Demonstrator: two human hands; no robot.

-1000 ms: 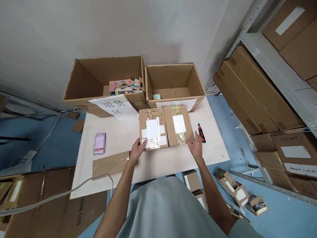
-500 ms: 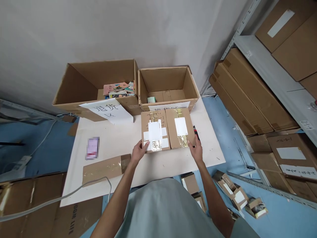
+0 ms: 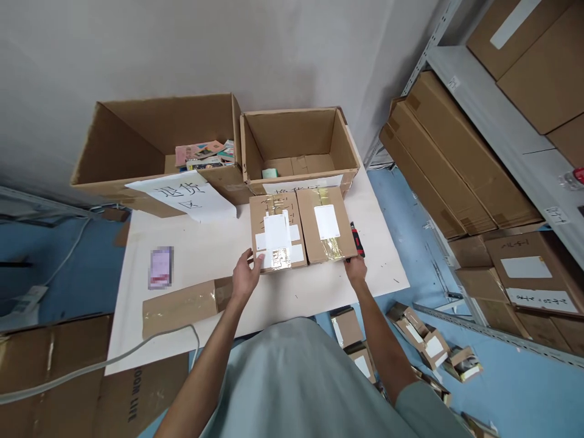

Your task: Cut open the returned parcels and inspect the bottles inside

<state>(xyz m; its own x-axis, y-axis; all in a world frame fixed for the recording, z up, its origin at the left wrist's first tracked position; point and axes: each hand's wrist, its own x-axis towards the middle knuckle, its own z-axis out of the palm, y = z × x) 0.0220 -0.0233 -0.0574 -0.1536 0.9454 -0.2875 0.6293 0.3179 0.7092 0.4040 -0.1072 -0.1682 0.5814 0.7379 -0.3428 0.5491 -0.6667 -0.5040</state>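
Two taped cardboard parcels lie side by side on the white table. The left parcel carries several white labels, the right parcel one white label. My left hand grips the left parcel's near left corner, thumb on top. My right hand is at the right parcel's near right corner, next to the tip of a red and black utility knife. Its fingers are curled away from the camera, so what they touch is hidden.
Two open cartons stand at the table's back: a big carton with booklets and a paper sign, and a smaller carton holding a small green item. A flat taped cardboard piece and a pink slip lie left. Shelves of cartons rise right; small boxes litter the floor.
The view has shifted. My right hand slid from the right parcel's side to its near right corner by the knife. My left hand stayed at the left parcel's corner.
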